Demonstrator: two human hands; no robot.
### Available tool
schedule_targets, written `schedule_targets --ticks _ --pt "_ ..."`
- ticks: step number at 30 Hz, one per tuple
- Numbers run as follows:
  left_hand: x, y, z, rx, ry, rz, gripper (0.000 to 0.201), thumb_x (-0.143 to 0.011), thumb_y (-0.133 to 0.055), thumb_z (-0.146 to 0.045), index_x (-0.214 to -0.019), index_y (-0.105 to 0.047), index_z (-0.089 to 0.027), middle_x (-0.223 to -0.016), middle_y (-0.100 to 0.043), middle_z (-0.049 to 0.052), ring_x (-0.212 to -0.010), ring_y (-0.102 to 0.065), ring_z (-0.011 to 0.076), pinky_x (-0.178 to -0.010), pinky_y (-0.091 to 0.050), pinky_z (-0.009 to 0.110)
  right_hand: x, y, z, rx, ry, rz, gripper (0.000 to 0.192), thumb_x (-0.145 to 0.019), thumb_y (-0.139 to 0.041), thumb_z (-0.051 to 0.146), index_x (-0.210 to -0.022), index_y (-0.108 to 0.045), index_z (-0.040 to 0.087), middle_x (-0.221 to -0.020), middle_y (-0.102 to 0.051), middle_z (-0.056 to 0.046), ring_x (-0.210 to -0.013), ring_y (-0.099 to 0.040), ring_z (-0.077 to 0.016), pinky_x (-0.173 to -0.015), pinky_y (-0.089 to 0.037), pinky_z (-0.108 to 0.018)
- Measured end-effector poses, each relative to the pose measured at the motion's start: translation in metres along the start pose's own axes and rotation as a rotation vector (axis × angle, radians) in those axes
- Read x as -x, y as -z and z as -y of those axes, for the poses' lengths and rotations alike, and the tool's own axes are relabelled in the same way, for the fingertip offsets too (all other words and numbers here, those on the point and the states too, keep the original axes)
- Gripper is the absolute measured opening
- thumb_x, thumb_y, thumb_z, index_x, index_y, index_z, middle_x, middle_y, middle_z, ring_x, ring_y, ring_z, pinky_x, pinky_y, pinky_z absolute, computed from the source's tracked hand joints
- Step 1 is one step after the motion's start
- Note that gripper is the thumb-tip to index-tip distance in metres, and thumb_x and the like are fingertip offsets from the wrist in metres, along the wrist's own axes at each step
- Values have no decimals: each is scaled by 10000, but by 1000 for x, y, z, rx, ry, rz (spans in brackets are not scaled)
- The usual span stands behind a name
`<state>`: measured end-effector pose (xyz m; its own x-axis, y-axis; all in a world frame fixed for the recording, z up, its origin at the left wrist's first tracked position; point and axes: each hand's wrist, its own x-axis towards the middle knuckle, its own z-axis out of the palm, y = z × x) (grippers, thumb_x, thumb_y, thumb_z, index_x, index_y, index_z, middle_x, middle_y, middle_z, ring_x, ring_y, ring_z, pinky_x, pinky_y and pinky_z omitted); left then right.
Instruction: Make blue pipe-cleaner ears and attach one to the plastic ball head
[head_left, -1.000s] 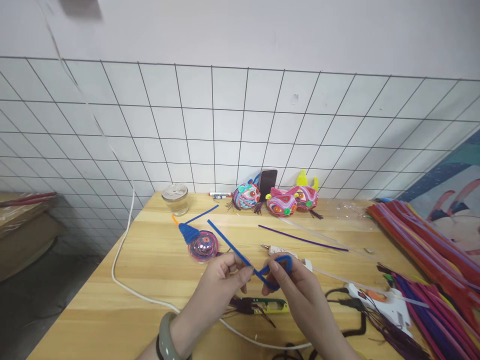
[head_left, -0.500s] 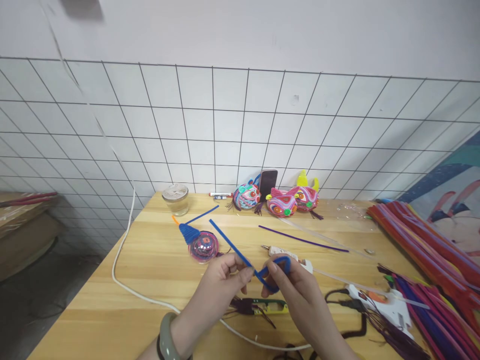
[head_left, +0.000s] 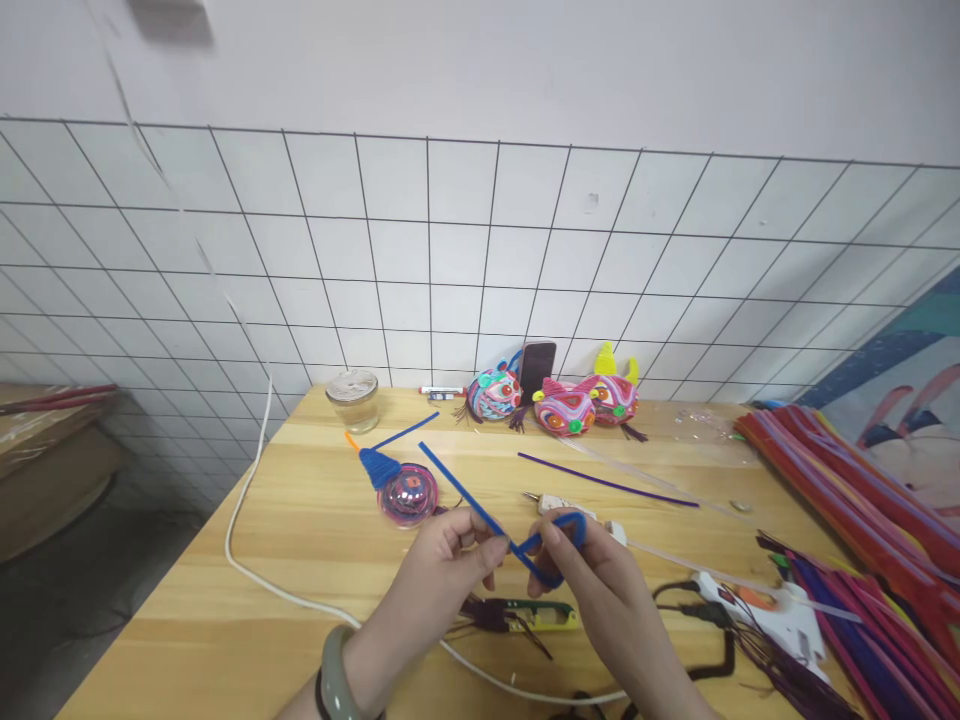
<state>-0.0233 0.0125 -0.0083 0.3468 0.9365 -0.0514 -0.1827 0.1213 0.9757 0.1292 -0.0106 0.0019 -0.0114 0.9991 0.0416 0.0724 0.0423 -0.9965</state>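
Just above the bench (head_left: 315, 540), the left hand (head_left: 442, 560) is pinching the long straight part of the blue pipe cleaner (head_left: 480, 515) while the right hand (head_left: 592, 580) is pinching its curled end, so the bending step looks underway, calling for a small careful twist.

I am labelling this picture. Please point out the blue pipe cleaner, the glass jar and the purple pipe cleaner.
blue pipe cleaner (head_left: 459, 490): head view, on its straight part.
glass jar (head_left: 352, 401): head view, on its side wall.
purple pipe cleaner (head_left: 607, 480): head view, at mid-length.
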Motion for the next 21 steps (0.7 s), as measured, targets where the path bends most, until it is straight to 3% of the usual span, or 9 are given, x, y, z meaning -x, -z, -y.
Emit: schedule_targets --ticks 21 --pt "2 -2 -8 17 9 -5 180 -687 -654 -313 -734 -639 -139 -564 -515 -28 -504 -446 74 -472 -367 177 -2 -1 -4 -7 -5 -21 235 -806 -524 398 -712 -525 183 -542 -544 37 -476 -564 -107 -508 -439 -205"
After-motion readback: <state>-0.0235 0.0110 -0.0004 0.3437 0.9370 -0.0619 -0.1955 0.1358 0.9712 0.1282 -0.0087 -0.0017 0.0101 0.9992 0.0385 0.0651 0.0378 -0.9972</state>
